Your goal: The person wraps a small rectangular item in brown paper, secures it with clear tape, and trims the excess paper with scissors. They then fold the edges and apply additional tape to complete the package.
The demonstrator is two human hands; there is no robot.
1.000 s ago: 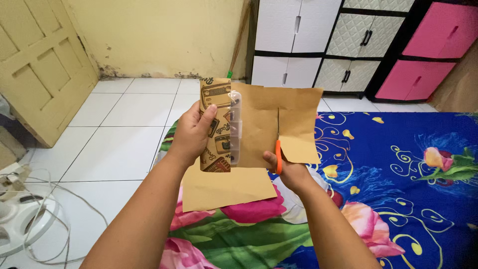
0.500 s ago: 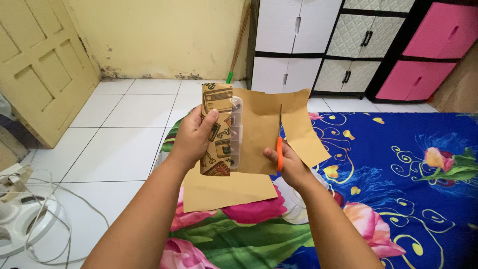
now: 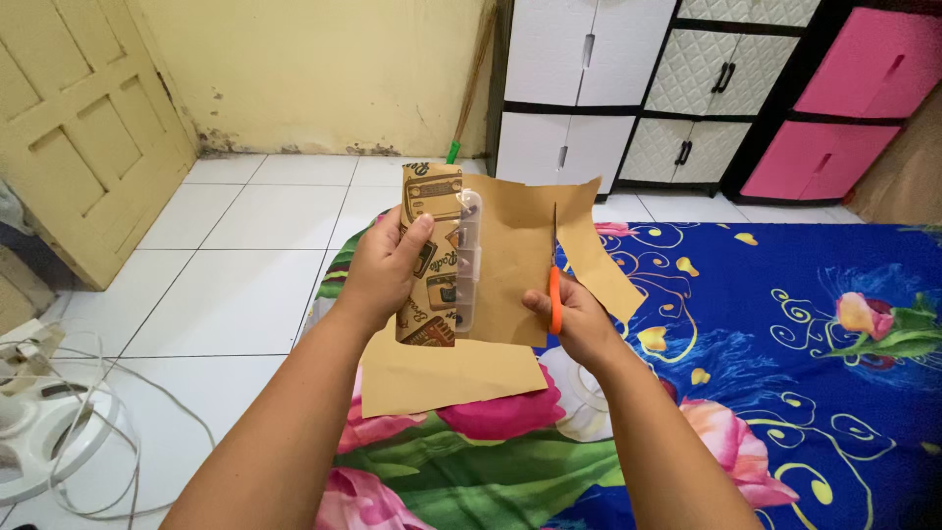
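Note:
My left hand grips a clear plastic box partly wrapped in brown paper, whose printed side folds over the box under my thumb. My right hand holds orange-handled scissors upright, blades in a cut running up through the sheet. To the right of the blades a nearly severed flap of paper hangs tilted outward. The sheet's lower part droops toward the bed.
A blue floral bedsheet covers the bed below and to the right. White and pink drawer cabinets stand at the back. A yellow door is at left, and a white fan with cables lies on the tiled floor.
The scissors have cut further up the paper. The flap to their right has swung down and outward. My left hand has kept its grip.

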